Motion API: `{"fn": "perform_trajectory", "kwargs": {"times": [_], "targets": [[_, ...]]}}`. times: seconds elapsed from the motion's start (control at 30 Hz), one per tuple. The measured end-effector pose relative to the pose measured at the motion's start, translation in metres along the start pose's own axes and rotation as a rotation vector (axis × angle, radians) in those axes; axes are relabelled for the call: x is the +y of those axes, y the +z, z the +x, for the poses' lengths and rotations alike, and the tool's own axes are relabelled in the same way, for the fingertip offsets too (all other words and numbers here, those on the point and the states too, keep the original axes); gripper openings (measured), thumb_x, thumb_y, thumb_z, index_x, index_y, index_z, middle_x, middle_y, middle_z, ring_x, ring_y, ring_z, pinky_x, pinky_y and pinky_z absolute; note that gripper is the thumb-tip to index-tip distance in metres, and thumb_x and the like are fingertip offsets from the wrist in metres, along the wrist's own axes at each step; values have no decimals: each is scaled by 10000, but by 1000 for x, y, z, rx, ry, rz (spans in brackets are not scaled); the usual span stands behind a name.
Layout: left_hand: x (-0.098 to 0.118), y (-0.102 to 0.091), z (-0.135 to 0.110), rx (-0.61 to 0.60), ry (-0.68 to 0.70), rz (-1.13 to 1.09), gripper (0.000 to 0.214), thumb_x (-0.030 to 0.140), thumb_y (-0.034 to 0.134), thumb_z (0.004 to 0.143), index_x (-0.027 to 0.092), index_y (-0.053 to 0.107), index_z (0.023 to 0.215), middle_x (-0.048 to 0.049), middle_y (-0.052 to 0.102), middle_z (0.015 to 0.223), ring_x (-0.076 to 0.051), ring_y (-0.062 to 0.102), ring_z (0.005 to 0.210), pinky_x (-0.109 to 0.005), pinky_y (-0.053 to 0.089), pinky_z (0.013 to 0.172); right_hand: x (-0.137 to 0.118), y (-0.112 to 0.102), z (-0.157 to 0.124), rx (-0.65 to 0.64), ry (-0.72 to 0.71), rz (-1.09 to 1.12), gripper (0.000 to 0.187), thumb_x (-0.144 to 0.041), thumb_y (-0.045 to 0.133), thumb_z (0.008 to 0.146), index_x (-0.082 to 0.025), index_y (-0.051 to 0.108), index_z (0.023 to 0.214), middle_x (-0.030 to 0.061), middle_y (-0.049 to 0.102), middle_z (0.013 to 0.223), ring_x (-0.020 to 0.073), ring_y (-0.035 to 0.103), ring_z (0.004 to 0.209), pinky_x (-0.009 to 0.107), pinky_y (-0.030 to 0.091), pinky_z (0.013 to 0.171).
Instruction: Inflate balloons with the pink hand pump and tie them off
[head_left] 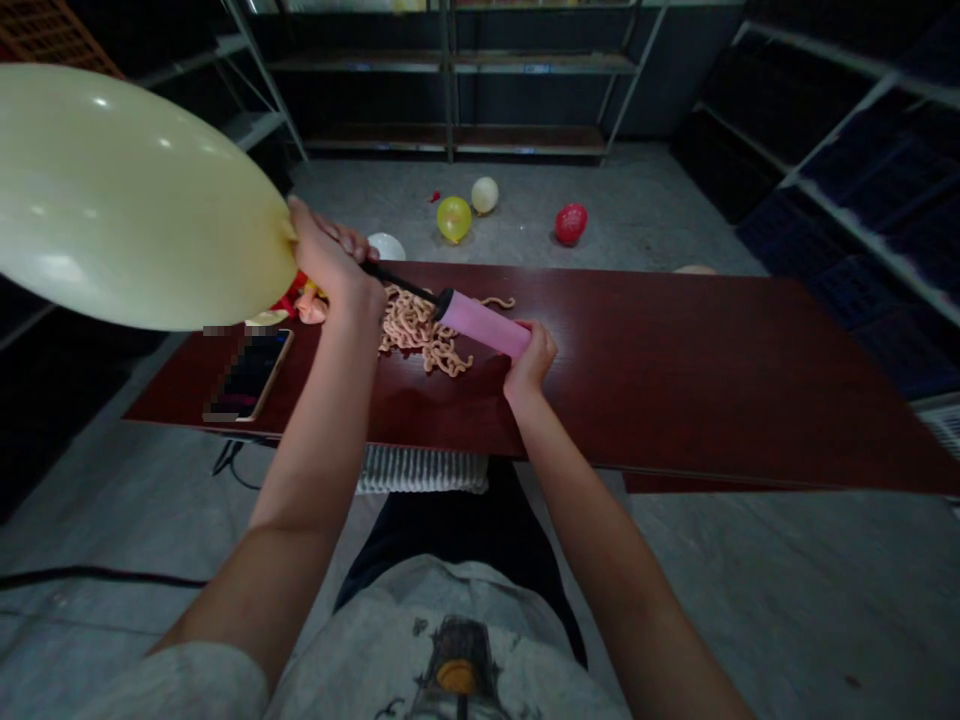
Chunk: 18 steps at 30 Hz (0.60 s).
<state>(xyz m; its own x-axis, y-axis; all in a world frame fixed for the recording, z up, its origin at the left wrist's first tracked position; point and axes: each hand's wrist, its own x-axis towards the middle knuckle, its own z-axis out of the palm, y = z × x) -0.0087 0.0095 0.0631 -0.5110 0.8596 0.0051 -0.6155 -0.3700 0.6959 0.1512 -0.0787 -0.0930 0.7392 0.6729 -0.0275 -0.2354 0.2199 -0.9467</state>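
Observation:
A large pale yellow balloon (127, 200) fills the upper left, inflated. My left hand (330, 262) is closed round its neck, pinching it onto the black nozzle of a hand pump. The pump's pink barrel (484, 325) slants down to the right over the table. My right hand (531, 360) is wrapped round the barrel's lower end. Under the pump lies a heap of uninflated peach-coloured balloons (420, 335) on the dark red table (675, 370).
A phone (251, 375) lies at the table's left edge. A few loose balloon pieces (304, 300) sit behind my left hand. On the floor beyond stand yellow (454, 218), cream (484, 194), red (571, 223) and white (387, 246) balloons. Metal shelving lines the walls.

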Motion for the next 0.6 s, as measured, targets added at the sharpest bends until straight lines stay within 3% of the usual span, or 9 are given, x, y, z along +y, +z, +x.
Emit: {"fn": "perform_trajectory", "kwargs": {"times": [0.13, 0.23, 0.33, 0.47, 0.6], "targets": [[-47, 4, -32, -88, -116, 8, 481, 442, 363, 1081, 228, 231, 670, 62, 187, 510, -95, 230, 398, -259, 215, 440, -1, -2, 2, 43, -15, 37, 331, -417, 421, 855, -200, 637, 731, 22, 639, 813, 157, 595, 743, 238, 449, 550], [-61, -1, -41, -151, -159, -7, 502, 505, 379, 1069, 223, 270, 668, 54, 216, 510, -99, 252, 418, -271, 239, 460, -3, -2, 2, 58, -15, 39, 330, -430, 419, 857, -201, 624, 739, 21, 631, 820, 152, 592, 743, 228, 437, 542], [-57, -10, -40, -144, -152, -32, 486, 424, 360, 1083, 218, 274, 651, 52, 226, 494, -105, 251, 408, -270, 253, 459, -3, -1, 1, 33, 10, 33, 344, -455, 418, 853, -202, 621, 739, 18, 621, 789, 153, 577, 691, 228, 419, 500], [-45, -24, -39, -39, -177, -79, 454, 223, 360, 1056, 209, 229, 622, 63, 209, 461, -101, 221, 361, -256, 223, 417, -2, 1, 1, 39, -8, 16, 347, -438, 434, 832, -192, 643, 703, 20, 631, 749, 148, 562, 641, 229, 413, 477], [-38, -37, -39, 16, -187, -132, 419, 176, 367, 1023, 208, 237, 625, 73, 210, 462, -97, 212, 351, -241, 217, 394, 0, 2, 1, 14, -54, -75, 401, -459, 429, 853, -189, 679, 694, 14, 642, 713, 151, 580, 656, 250, 462, 541]]}}
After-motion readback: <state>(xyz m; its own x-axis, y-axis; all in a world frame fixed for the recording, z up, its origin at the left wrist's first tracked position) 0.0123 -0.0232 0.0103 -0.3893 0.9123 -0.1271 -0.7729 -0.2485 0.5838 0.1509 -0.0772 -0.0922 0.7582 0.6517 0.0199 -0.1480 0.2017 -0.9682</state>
